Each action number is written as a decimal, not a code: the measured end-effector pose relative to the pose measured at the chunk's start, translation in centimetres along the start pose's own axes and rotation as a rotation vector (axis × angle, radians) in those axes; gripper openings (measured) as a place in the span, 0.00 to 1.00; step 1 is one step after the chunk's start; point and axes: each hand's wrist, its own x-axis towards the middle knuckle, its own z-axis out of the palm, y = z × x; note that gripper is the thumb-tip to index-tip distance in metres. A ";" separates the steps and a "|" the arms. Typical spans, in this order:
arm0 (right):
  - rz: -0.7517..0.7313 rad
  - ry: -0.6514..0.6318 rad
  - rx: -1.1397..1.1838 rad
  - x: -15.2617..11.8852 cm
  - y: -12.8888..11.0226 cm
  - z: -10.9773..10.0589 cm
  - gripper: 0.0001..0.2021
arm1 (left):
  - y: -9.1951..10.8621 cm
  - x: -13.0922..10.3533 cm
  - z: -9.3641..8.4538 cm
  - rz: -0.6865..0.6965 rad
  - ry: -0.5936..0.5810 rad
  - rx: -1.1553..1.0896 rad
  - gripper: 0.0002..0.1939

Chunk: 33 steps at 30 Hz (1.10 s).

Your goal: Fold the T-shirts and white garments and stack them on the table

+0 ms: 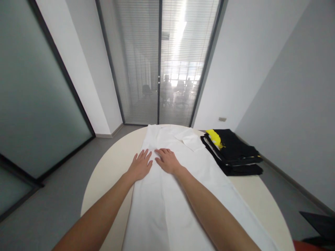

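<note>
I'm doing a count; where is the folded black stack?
In the head view, the black stack is at right on the table, beside the white cloth.

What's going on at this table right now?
A person has both bare hands laid palm down on a white cloth, possibly a garment, spread lengthwise over a round table. The left hand is near the cloth's left edge, and the right hand is just beside it, further in. Neither is gripping the cloth. To the right, a stack of folded black fabric with a yellow patch on top sits on the table, untouched.
</note>
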 end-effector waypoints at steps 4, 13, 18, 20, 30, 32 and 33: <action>0.021 0.026 0.091 0.2 0.4 0.3 0.17 | 0.0 0.8 -0.8 0.005 0.003 -0.004 0.28; 0.253 0.027 0.258 3.0 1.5 0.1 0.18 | 1.7 2.6 0.0 -0.016 0.113 -0.013 0.28; 0.458 -0.029 0.173 6.3 1.6 -0.2 0.16 | 1.6 2.4 0.3 -0.023 0.086 -0.031 0.29; 0.524 -0.031 0.141 7.9 1.6 -0.1 0.17 | 1.6 2.5 0.2 -0.032 0.086 -0.031 0.30; 0.634 -0.020 0.062 14.2 2.2 1.9 0.15 | 1.0 3.2 0.7 -0.011 0.107 -0.013 0.30; 0.629 -0.008 0.064 14.9 2.3 2.2 0.13 | 0.8 3.3 0.9 -0.002 0.125 -0.007 0.30; 0.626 0.002 0.066 15.2 2.4 2.3 0.13 | 0.7 3.3 1.0 0.004 0.135 -0.005 0.30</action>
